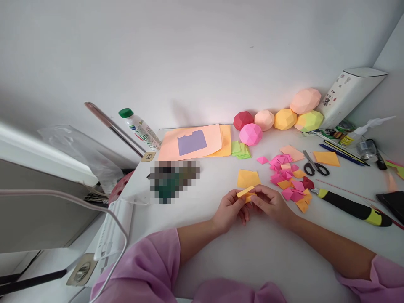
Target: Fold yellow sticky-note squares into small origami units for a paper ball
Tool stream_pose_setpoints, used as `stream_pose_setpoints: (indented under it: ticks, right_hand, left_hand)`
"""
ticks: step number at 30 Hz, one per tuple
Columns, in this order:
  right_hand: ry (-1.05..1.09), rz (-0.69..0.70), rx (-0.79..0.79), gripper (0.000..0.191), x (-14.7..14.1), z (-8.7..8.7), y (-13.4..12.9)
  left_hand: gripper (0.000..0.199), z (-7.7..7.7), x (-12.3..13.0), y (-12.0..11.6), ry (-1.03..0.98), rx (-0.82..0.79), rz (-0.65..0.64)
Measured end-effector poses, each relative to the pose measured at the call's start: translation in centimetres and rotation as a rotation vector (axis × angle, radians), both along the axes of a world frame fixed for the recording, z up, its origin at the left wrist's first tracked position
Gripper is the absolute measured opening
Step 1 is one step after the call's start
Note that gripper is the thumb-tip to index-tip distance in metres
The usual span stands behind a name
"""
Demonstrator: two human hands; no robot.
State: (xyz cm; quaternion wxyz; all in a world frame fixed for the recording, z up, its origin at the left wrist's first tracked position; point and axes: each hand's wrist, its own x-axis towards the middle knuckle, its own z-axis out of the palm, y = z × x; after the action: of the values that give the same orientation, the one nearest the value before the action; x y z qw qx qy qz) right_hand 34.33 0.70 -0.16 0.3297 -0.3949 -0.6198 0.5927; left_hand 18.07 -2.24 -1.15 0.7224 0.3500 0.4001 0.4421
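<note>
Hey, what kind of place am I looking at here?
Probably a desk set up for papercraft, perhaps at home: faceted paper balls sit by the wall, black-handled scissors lie among folded pink pieces, and both hands hold orange paper.

The person wears a lilac-pink garment (233, 291) of plain, soft cloth, its folds shading to mauve, gathered in rounded swells at the tabletop's (202, 256) near edge. By the tabletop's near left side, the left sleeve (148, 265) is wide and loose, ending around the elbow in a fairly straight hem. At the tabletop's near right, the right sleeve (377, 275) seems to have a more rumpled edge, though the frame cuts it off. The left hand (229, 210) and right hand (274, 207) are bare, with slim fingers.
</note>
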Motion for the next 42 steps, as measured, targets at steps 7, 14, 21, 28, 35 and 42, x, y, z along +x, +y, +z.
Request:
stream_pose_setpoints:
  ticks: [7,14,21,28,35,42]
  right_hand:
    - [0.039,-0.084,-0.096,0.026,-0.13,-0.19,-0.10]
    - [0.102,-0.095,-0.089,0.023,-0.27,-0.51,-0.40]
    - [0.091,-0.073,-0.073,0.024,-0.10,-0.77,-0.39]
    - [0.104,-0.063,-0.098,0.025,-0.22,-0.25,-0.41]
    - [0.097,-0.096,-0.096,0.026,-0.24,-0.53,-0.38]
    - [0.098,-0.115,-0.095,0.025,-0.35,-0.47,-0.51]
  left_hand:
    - [0.034,-0.21,-0.16,-0.21,0.021,0.025,0.007]
    - [0.030,-0.05,-0.27,-0.37,0.062,0.013,-0.007]
    - [0.031,0.25,-0.08,-0.44,0.089,-0.004,0.006]
    - [0.031,-0.03,-0.05,-0.60,0.102,0.024,-0.005]
    - [0.032,0.04,-0.02,-0.71,0.145,0.041,-0.018]
    - [0.033,0.12,0.05,-0.80,0.150,0.032,-0.003]
